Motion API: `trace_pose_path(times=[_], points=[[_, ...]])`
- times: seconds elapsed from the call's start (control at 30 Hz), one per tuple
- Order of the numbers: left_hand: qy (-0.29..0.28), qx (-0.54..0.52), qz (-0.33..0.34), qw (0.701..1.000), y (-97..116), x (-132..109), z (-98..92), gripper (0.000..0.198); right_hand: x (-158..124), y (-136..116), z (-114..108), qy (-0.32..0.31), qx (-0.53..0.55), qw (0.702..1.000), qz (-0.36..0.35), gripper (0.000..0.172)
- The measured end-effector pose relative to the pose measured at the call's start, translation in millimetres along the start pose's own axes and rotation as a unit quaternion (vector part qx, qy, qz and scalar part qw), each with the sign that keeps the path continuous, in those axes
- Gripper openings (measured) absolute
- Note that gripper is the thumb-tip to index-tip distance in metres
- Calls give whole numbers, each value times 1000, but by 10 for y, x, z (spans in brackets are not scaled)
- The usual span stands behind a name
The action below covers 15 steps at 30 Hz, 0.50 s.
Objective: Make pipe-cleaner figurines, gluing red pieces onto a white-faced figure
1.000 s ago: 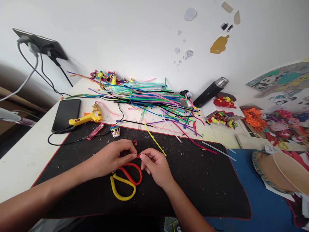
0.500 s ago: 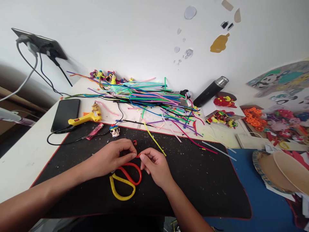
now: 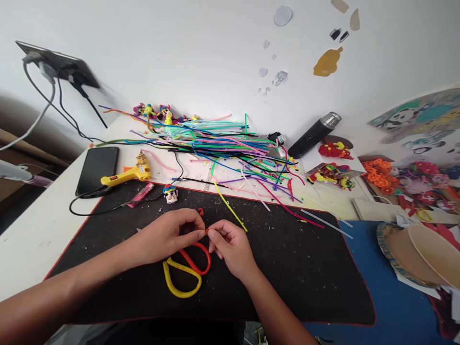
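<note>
My left hand (image 3: 176,231) and my right hand (image 3: 230,247) meet over the black mat (image 3: 287,268), fingertips almost touching. Between them they pinch a short red piece of pipe cleaner (image 3: 207,231), mostly covered by the fingers. Scissors with one red and one yellow handle (image 3: 183,293) lie beneath my left hand, their blades largely hidden by it. Just beyond the fingertips rests a small red curl (image 3: 201,211). Farther back on the mat sits a little figure head (image 3: 170,194) with a white face and a blue and red top.
A yellow glue gun (image 3: 129,176) and a black phone (image 3: 97,170) lie at the left. Piled pipe cleaners (image 3: 223,143) stretch along the back, near a black flask (image 3: 314,135). A yellow pipe cleaner (image 3: 230,206) reaches onto the mat. Round cardboard pieces (image 3: 406,254) are at the right.
My left fingertips have shifted slightly right, closer to my right fingertips, so less of the red piece shows. The right hand has hardly moved.
</note>
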<state>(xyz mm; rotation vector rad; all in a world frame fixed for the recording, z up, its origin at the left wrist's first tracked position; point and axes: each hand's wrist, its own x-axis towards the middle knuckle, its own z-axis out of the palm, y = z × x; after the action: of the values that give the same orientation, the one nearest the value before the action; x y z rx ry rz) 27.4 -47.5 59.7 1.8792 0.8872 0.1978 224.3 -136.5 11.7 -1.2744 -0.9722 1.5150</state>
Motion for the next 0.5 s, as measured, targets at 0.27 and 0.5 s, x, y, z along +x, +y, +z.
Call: trace_pose_path(times=[0.27,0.5], points=[[-14,-8,-23,1000,4,24,9,30,-3,19,-8,-1,-20,1000,-11,35],[-22,-12,-25,999,16,46,4,28,-9,39,-14,-3,-24,1000,-16,31]])
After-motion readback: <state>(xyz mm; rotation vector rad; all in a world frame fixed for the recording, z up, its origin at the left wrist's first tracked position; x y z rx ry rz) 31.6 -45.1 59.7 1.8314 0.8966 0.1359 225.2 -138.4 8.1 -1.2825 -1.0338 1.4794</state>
